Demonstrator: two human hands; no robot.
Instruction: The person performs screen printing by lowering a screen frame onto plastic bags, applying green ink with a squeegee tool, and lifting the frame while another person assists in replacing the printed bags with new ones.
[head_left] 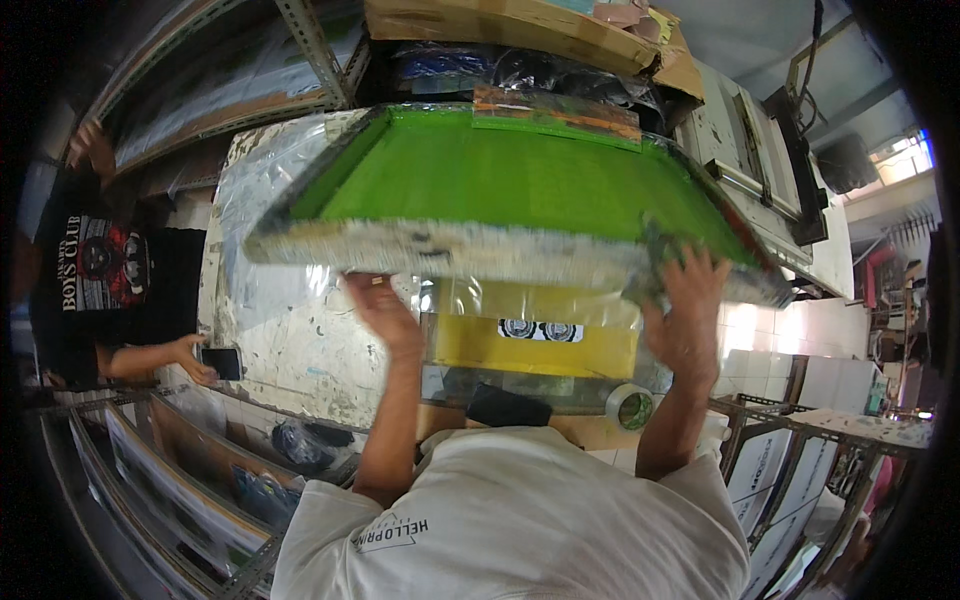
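Note:
A screen-printing frame (390, 245) with bright green mesh is tilted over the table, its paint-crusted near side raised and blurred. My left hand (378, 308) is just under that side, left of the middle; its fingers are smeared and partly hidden. Near the right corner, my right hand (690, 295) is closed on a grey-green rag (655, 250), against the frame's near side. A wooden squeegee (555, 112) rests at the far end of the mesh. Beneath the frame lies a yellow sheet (470, 345) bearing a black-and-white round print (540, 330).
A tape roll (630, 407) and a black cloth-like item (508, 405) lie close to my body. Clear plastic covers part of the stained white table (300, 365). On the left stands a person (130, 265) with a phone (221, 363). Metal racks (190, 490) flank me; a cardboard box (520, 35) is beyond.

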